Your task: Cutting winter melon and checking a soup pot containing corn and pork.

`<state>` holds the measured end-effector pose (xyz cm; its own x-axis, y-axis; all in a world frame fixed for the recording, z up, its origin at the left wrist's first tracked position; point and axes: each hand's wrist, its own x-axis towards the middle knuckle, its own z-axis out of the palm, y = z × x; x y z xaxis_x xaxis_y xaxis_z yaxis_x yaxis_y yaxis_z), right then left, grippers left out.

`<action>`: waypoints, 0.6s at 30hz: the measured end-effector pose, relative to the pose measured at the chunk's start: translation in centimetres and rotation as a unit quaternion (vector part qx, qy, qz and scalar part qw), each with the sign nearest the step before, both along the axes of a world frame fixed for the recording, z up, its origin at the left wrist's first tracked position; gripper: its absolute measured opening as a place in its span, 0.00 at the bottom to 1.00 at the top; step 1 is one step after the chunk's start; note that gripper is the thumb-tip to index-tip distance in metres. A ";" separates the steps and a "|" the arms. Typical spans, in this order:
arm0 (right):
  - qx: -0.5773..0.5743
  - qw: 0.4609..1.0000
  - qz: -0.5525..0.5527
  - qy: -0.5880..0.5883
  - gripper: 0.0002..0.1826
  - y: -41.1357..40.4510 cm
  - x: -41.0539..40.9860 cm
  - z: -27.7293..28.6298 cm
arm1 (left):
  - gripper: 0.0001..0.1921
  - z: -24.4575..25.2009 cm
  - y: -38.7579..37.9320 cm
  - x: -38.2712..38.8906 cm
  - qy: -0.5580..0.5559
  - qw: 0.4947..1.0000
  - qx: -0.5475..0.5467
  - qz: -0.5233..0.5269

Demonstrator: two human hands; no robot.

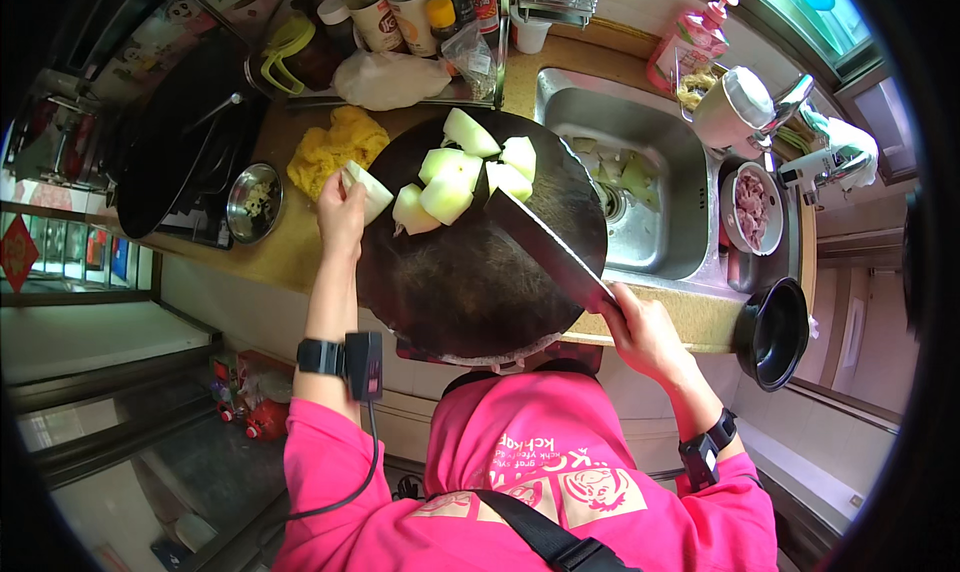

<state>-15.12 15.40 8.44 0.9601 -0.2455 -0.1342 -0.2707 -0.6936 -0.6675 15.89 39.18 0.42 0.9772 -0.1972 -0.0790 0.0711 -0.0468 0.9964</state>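
My left hand (343,216) grips a pale green-white piece of peeled gourd (369,194) at the left rim of a dark round chopping board (472,287). In my right hand (646,333) is the handle of a cleaver (551,249). Its broad blade slants over the board, the far corner close to the other gourd chunks (450,186). Several of these chunks lie grouped on the far half of the board. The cleaver partly covers the board beneath it.
Right of the board, a steel sink (675,219) holds peelings (630,176). A bowl of raw meat (751,210) and a black pot (772,335) stand farther right. On the left are a yellow cloth (334,148), a steel bowl of chopped bits (255,203) and a wok (161,144). Bottles (442,18) line the back.
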 end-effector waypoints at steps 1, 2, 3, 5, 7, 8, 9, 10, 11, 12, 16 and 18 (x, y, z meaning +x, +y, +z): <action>-0.001 1.000 -0.004 0.010 0.06 0.0 -0.1 0.0 | 0.15 -0.4 -0.1 1.0 -0.028 0.998 0.053 0.012; -0.002 1.000 -0.009 0.019 0.06 -0.1 0.0 0.0 | 0.15 -0.4 -0.8 1.8 -0.028 0.998 0.052 0.010; -0.003 1.000 -0.010 0.020 0.06 -0.1 0.1 0.0 | 0.14 -0.5 -1.5 2.4 -0.072 0.982 0.174 0.031; -0.011 0.999 -0.014 0.027 0.06 0.1 -0.1 0.0 | 0.16 -0.6 -3.0 2.5 -0.148 0.934 0.322 0.050; -0.014 0.999 -0.013 0.029 0.06 0.2 0.1 0.2 | 0.17 -0.1 -4.2 2.3 -0.135 0.884 0.448 -0.015; -0.016 0.999 -0.013 0.033 0.06 0.2 0.0 0.2 | 0.17 0.0 -4.8 2.1 -0.159 0.863 0.478 -0.031; -0.016 0.999 -0.014 0.035 0.06 0.2 -0.1 0.2 | 0.20 1.0 -5.2 2.0 -0.107 0.849 0.513 -0.073; -0.014 0.999 -0.014 0.028 0.06 0.2 -0.1 0.2 | 0.20 0.7 -5.3 1.9 -0.106 0.849 0.513 -0.073; -0.011 1.000 -0.014 0.021 0.06 0.2 0.0 0.2 | 0.22 0.6 -5.4 1.8 -0.104 0.837 0.530 -0.092; -0.010 1.000 -0.014 0.021 0.06 0.3 0.0 0.2 | 0.24 0.6 -5.4 1.7 -0.102 0.824 0.547 -0.111; -0.013 1.000 -0.015 0.012 0.06 0.4 0.2 -0.1 | 0.24 0.6 -4.9 1.4 -0.081 0.825 0.541 -0.142; -0.015 1.000 -0.014 0.010 0.06 0.4 0.4 -0.2 | 0.22 1.4 -5.4 0.7 -0.103 0.827 0.540 -0.122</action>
<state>-14.76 15.78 8.24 0.9499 -0.2761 -0.1465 -0.3038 -0.7048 -0.6411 16.57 33.82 1.86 0.9330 -0.3148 -0.1744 -0.2386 -0.9039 0.3549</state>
